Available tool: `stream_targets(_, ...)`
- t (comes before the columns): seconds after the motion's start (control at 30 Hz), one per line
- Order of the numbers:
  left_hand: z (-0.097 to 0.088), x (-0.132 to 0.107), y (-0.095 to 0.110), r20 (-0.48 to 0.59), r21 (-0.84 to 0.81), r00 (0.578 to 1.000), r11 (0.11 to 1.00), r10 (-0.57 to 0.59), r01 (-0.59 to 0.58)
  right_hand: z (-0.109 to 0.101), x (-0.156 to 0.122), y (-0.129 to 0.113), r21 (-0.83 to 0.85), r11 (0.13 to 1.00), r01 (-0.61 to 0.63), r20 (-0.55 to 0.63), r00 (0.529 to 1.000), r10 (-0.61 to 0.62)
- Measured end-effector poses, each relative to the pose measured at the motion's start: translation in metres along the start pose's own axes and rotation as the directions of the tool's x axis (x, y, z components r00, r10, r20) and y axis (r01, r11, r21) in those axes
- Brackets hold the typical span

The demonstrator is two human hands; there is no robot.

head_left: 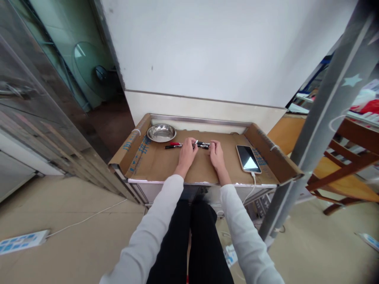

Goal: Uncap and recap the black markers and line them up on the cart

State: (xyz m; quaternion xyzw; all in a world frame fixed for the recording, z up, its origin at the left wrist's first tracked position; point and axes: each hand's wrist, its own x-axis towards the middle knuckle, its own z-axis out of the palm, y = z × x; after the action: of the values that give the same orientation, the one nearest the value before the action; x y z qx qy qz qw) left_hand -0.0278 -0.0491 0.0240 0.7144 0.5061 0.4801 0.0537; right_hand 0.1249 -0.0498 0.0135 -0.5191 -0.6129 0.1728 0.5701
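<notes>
Both my hands rest on a cardboard-lined table [166, 165], over a small pile of marker pens. My left hand [187, 153] is curled with its fingers on the markers [202, 145] at the pile's middle. My right hand [217, 154] is also curled, its fingertips at the right end of the same pens. Two more markers [174, 145], one red and one black, lie just left of my left hand. What exactly each hand grips is too small to tell apart.
A steel bowl [161, 132] stands at the back left of the table. A phone [248, 158] on a white cable lies at the right. A grey post [319, 118] rises at the right, with a wooden chair [343, 173] behind it. A power strip [20, 241] lies on the floor.
</notes>
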Motion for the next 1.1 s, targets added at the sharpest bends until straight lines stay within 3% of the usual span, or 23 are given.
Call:
stream_targets(0.13, -0.003, -0.002, 0.007, 0.187, -0.155, 0.961, 0.972, 0.204, -0.176, -0.003, 0.0, -0.001, 0.347, 0.91, -0.226, 0.074, 0.974, 0.213)
stream_targets(0.3, -0.005, -0.002, 0.013, 0.315, -0.155, 0.898, 0.95, 0.307, -0.27, -0.004, 0.003, 0.001, 0.424, 0.847, -0.319, 0.267, 0.938, 0.22)
stream_targets(0.4, -0.005, -0.001, 0.012, 0.26, -0.078, 0.927, 0.963, 0.27, -0.258, -0.004, 0.004, 0.006, 0.455, 0.834, -0.312, 0.257, 0.943, 0.212)
stream_targets(0.5, -0.002, 0.001, 0.008, 0.106, -0.041, 0.983, 0.988, 0.152, -0.149, -0.004, 0.004, 0.013, 0.496, 0.831, -0.252, 0.095, 0.967, 0.236)
stream_targets(0.57, 0.0, 0.002, 0.003, 0.035, -0.082, 0.998, 0.995, 0.053, -0.05, -0.004, 0.004, 0.017, 0.506, 0.832, -0.229, -0.006, 0.963, 0.269)
stream_targets(0.67, 0.005, 0.002, -0.002, 0.068, -0.168, 0.998, 0.986, 0.015, -0.003, -0.004, 0.004, 0.019, 0.533, 0.808, -0.249, -0.05, 0.945, 0.324)
stream_targets(0.83, 0.007, 0.001, -0.002, 0.274, -0.298, 0.946, 0.951, 0.174, -0.088, -0.004, 0.004, 0.015, 0.609, 0.719, -0.335, 0.105, 0.933, 0.345)
stream_targets(1.1, 0.001, 0.002, 0.004, 0.13, -0.365, 0.982, 0.927, 0.139, -0.083, -0.007, 0.001, 0.003, 0.663, 0.616, -0.426, 0.263, 0.903, 0.34)
